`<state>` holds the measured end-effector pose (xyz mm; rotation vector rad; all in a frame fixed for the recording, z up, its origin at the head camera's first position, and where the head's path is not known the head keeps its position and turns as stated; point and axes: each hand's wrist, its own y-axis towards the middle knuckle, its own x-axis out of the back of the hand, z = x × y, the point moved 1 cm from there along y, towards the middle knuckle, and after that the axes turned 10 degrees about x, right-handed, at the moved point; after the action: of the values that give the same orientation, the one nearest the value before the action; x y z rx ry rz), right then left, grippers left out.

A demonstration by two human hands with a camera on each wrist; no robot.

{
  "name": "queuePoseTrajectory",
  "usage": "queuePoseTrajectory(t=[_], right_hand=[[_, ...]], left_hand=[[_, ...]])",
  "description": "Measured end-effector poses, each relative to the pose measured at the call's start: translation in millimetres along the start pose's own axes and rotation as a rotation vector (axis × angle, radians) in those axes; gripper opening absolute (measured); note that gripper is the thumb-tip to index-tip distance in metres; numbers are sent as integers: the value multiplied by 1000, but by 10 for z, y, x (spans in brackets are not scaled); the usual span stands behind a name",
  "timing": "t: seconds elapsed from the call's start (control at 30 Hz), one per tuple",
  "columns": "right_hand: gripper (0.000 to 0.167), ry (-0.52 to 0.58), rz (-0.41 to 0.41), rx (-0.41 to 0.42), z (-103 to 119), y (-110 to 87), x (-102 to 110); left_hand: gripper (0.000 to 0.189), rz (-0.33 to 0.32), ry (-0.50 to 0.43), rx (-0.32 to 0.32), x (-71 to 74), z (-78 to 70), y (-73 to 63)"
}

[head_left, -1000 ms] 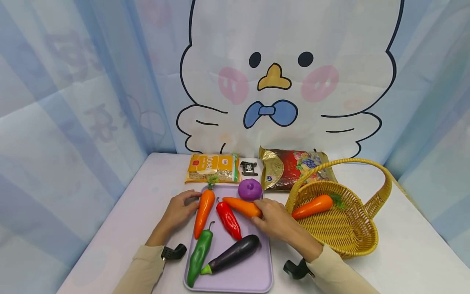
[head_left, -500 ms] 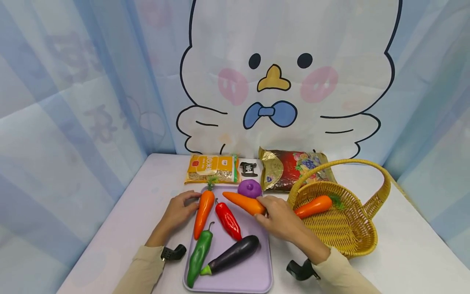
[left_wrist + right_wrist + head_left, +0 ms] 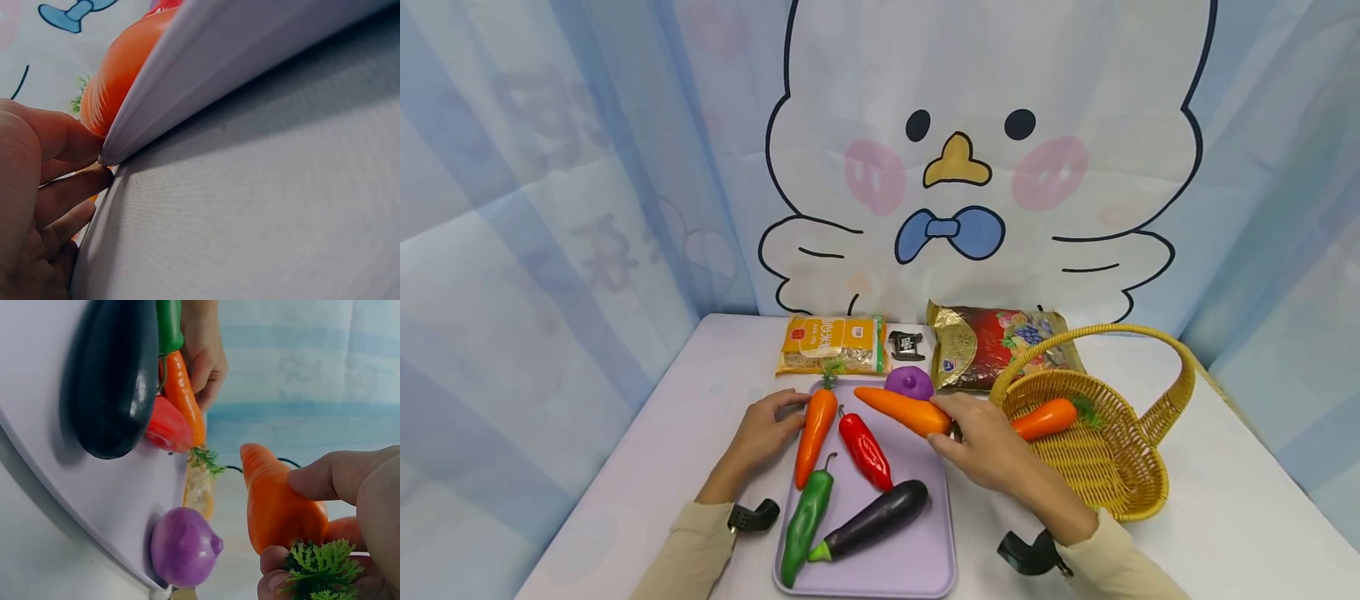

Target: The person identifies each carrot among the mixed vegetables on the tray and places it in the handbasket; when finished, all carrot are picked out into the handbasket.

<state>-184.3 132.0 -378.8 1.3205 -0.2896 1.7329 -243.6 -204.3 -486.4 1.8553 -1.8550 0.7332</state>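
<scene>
My right hand (image 3: 988,446) pinches an orange carrot (image 3: 898,408) by its thick leafy end, over the tray's upper right part. The right wrist view shows thumb and fingers around this carrot (image 3: 275,509), green leaves below. My left hand (image 3: 767,429) touches the left rim of the lilac tray (image 3: 917,567), fingers fairly straight; the left wrist view has its fingertips at the tray edge (image 3: 150,112). On the tray lie another carrot (image 3: 817,433), a red pepper (image 3: 865,450), a green pepper (image 3: 807,525) and an eggplant (image 3: 880,521). A purple onion (image 3: 910,382) sits at the far right corner.
To the right stands a yellow wicker basket (image 3: 1131,433) with a tall handle, holding one carrot (image 3: 1048,417). Along the back lie an orange food packet (image 3: 833,343), a small black packet (image 3: 907,345) and a red-gold bag (image 3: 1000,346). A printed curtain hangs behind the table.
My right hand has raised the carrot off the tray and shifted it slightly right. The left hand stays at the tray's rim.
</scene>
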Motion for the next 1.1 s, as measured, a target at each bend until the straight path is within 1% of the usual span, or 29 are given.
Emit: queuePoseTrajectory(t=[0.37, 0.5, 0.6, 0.73, 0.9, 1.1], right_hand=[[47, 5, -45, 54, 51, -85, 156], [48, 16, -45, 75, 38, -115, 212], [47, 33, -21, 59, 23, -143, 254], [46, 66, 11, 13, 9, -173, 315], [46, 93, 9, -19, -22, -231, 389], [45, 115, 1, -24, -90, -300, 468]], left_hand=[[37, 5, -8, 10, 4, 4, -2], [37, 6, -9, 19, 3, 5, -4], [37, 6, -6, 21, 1, 3, -5], [37, 3, -4, 20, 4, 5, -10], [37, 4, 2, 20, 2, 6, -8], [36, 0, 5, 23, -3, 5, -4]])
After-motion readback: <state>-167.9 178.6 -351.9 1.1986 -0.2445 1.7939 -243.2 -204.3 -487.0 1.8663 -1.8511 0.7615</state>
